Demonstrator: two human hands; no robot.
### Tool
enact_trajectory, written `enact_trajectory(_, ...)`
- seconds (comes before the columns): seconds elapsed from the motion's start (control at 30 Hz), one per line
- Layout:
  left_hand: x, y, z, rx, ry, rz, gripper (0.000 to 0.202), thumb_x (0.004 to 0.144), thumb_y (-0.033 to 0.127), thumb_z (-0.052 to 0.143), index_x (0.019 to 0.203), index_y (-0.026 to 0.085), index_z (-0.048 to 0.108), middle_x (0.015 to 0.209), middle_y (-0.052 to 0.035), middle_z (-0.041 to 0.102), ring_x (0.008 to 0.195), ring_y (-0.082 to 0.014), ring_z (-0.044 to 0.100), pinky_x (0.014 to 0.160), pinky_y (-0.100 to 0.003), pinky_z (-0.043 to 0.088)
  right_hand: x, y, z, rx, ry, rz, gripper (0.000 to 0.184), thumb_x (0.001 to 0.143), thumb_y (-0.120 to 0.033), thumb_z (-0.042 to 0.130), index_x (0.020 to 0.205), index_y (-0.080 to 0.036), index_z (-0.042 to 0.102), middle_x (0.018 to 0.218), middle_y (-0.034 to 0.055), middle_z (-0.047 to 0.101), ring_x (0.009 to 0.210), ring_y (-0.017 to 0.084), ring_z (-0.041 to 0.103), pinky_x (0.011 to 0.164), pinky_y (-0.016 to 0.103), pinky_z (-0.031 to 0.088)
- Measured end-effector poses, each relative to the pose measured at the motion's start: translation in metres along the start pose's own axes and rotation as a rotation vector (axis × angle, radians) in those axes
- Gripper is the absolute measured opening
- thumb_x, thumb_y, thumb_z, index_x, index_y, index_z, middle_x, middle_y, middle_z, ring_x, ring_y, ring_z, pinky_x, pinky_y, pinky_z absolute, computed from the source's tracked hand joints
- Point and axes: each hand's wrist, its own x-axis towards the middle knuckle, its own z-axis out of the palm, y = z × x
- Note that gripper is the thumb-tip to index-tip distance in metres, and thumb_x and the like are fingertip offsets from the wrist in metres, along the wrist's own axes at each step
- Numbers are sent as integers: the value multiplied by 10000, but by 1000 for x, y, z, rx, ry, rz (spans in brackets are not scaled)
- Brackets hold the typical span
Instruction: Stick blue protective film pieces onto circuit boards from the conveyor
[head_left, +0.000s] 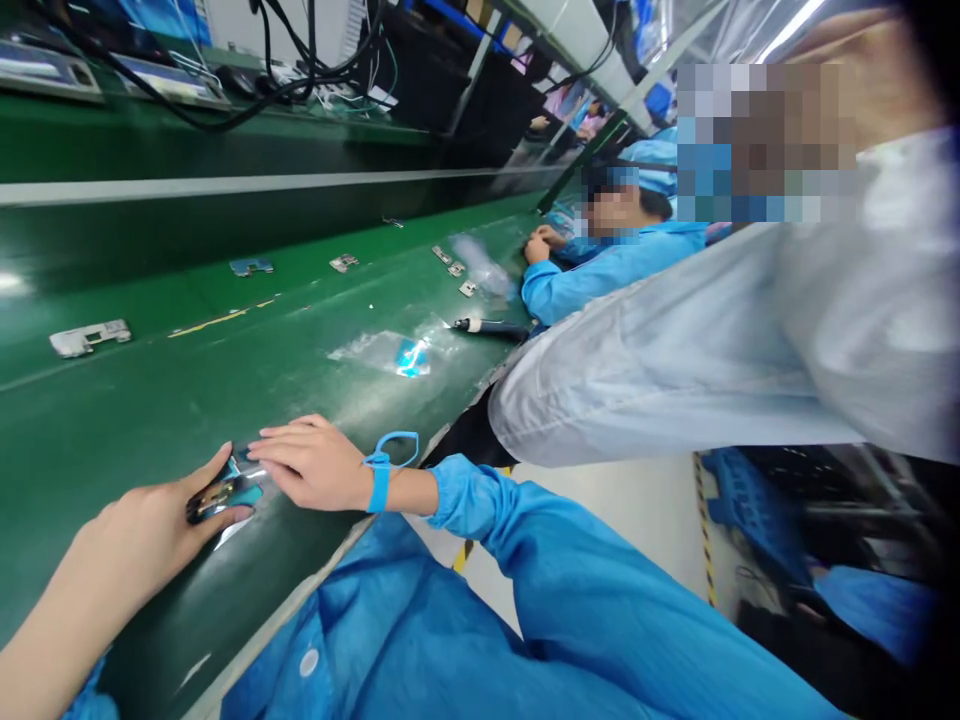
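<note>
My left hand [161, 520] grips a small dark-rimmed electronic part [217, 500] between thumb and fingers, just above the green bench. The part looks shiny, with a metallic inside and a bluish patch at its right end; its exact kind is unclear. My right hand [319, 465] reaches in from the right, fingers stretched out nearly flat, with the fingertips at the part's right end by a clear, film-like piece [259, 465]. Whether these fingertips pinch the film cannot be made out. A blue wrist strap [381, 480] circles my right wrist.
A clear plastic bag [382, 355] with a blue patch lies beyond my right hand, near a black pen-shaped tool [491, 328]. Small metal plates [90, 338] dot the green bench [172, 400]. A co-worker in blue [615, 270] sits farther along; another person's pale sleeve [660, 340] crosses at right.
</note>
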Motion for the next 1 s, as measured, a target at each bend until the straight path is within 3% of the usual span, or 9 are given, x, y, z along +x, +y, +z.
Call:
enact_trajectory(0.1, 2, -7, 4, -128, 79, 22, 938, 976, 795, 498, 1748, 262, 475, 1115, -180, 840, 1086, -549, 787, 862, -494, 528, 11, 9, -23, 133, 130, 31, 440, 1222, -394, 434, 1285, -183, 815, 1322, 33, 846, 1235, 180, 768, 1098, 352, 557)
enact_trajectory(0.2, -1, -11, 5, -614, 239, 67, 855, 910, 745, 710, 1628, 321, 520, 719, 26, 656, 711, -310, 681, 695, -338, 464, 35, 22, -49, 144, 223, 43, 439, 1225, -399, 451, 1418, -188, 784, 1204, 83, 819, 1133, 205, 718, 1083, 371, 550)
enact_trajectory(0.3, -6, -9, -2, -1347, 281, 118, 388, 939, 547, 701, 1199, 272, 614, 604, 82, 477, 522, -157, 398, 528, -248, 317, 71, 31, -62, 233, 246, 4, 438, 1225, -360, 448, 1521, -194, 726, 959, 52, 724, 941, 199, 658, 972, 369, 566)
enact_trajectory(0.37, -5, -9, -6, -1607, 310, 145, 237, 919, 438, 661, 922, 231, 547, 584, 48, 530, 489, -124, 386, 503, -241, 334, 96, 34, -59, 347, 281, -48, 411, 1212, -345, 475, 1495, -198, 734, 991, 54, 674, 945, 195, 631, 964, 369, 578)
enact_trajectory(0.47, 2, -14, -7, -1633, 488, 68, 250, 891, 396, 715, 981, 185, 614, 822, -63, 768, 572, -139, 611, 532, -240, 448, 119, 33, -41, 543, 280, -110, 442, 1158, -421, 582, 1540, -226, 691, 1136, 69, 637, 981, 195, 611, 959, 392, 603)
enact_trajectory(0.53, 7, -20, -4, -1596, 557, 61, 354, 869, 412, 825, 1061, 143, 697, 982, -92, 795, 653, -137, 693, 557, -230, 499, 120, 31, -28, 690, 242, -125, 485, 1142, -474, 596, 1540, -216, 695, 1114, 62, 631, 982, 197, 619, 966, 411, 608)
enact_trajectory(0.63, 11, -25, 1, -1518, 616, 89, 430, 829, 452, 935, 1032, 108, 776, 955, -74, 765, 675, -123, 715, 573, -212, 520, 112, 30, -17, 864, 232, -41, 429, 1132, -495, 612, 1392, -208, 795, 959, 30, 629, 892, 187, 630, 936, 416, 607)
enact_trajectory(0.77, 10, -24, 3, -1533, 733, 67, 476, 734, 391, 1040, 1046, 143, 780, 822, -30, 764, 618, -105, 657, 551, -204, 474, 106, 29, -13, 1070, 223, 135, 496, 951, -545, 866, 1332, -244, 765, 870, -16, 701, 774, 166, 681, 824, 362, 632)
enact_trajectory(1.0, 10, -36, 1, -1849, 777, 105, 413, 664, 347, 1102, 950, 161, 869, 854, -17, 762, 824, -117, 693, 827, -241, 597, 109, 19, -10, 1248, 82, 269, 543, 848, -685, 909, 997, -199, 717, 867, 29, 812, 876, 203, 818, 842, 344, 680)
